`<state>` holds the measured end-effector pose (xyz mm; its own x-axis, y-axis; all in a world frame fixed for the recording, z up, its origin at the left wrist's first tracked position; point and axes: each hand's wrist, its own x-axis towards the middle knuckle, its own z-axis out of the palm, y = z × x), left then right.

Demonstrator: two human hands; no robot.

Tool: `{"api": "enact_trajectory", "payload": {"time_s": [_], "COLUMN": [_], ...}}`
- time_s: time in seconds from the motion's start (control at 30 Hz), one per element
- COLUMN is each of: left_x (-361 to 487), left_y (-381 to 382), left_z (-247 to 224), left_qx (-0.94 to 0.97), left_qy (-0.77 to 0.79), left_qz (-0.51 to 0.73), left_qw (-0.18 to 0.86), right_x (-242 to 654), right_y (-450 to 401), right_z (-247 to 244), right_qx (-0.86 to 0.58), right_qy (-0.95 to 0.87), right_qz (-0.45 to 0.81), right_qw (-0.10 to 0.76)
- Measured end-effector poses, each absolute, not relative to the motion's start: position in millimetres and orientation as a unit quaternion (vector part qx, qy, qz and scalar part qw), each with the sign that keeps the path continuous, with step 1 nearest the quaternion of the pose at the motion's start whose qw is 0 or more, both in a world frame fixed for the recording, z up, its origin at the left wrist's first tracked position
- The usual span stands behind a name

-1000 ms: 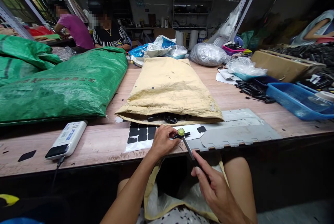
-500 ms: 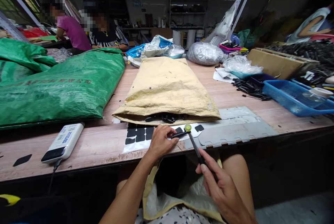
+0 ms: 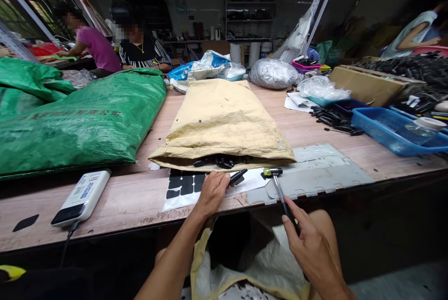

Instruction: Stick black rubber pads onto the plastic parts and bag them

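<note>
From afar, in the head view, I'm watching the left hand (image 3: 212, 191) pinching a black part (image 3: 238, 177) by its lower-left end, just below the centre of the frame; its long axis is slanting up to the right, the free end pointing away from the fingers. At lower right, the right hand (image 3: 308, 239) is grasping a hammer (image 3: 280, 188), whose yellow-green face (image 3: 267, 172) is lying right of the part and apart from it. The left hand is sitting nearer the part, and the sack (image 3: 226, 120) is gaping just above

Black piece (image 3: 238, 177) partly hidden by left hand (image 3: 212, 190).
</note>
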<state>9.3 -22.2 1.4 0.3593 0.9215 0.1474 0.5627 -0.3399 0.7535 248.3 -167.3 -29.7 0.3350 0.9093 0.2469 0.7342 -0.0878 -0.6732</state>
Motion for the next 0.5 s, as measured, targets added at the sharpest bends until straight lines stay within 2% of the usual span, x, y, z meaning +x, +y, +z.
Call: {"api": "enact_trajectory", "payload": {"time_s": [0.5], "left_x": [6.3], "left_y": [-22.1], "left_z": [-0.3], "left_qx": [0.758], "left_qy": [0.489], "left_qz": [0.292], "left_qw": [0.317], "right_x": [244.5], "right_y": [-168.2], "right_z": [-34.8], "right_qx": [-0.74], "right_qy": [-0.587], "right_qz": [0.087], "right_qw": [0.317]}}
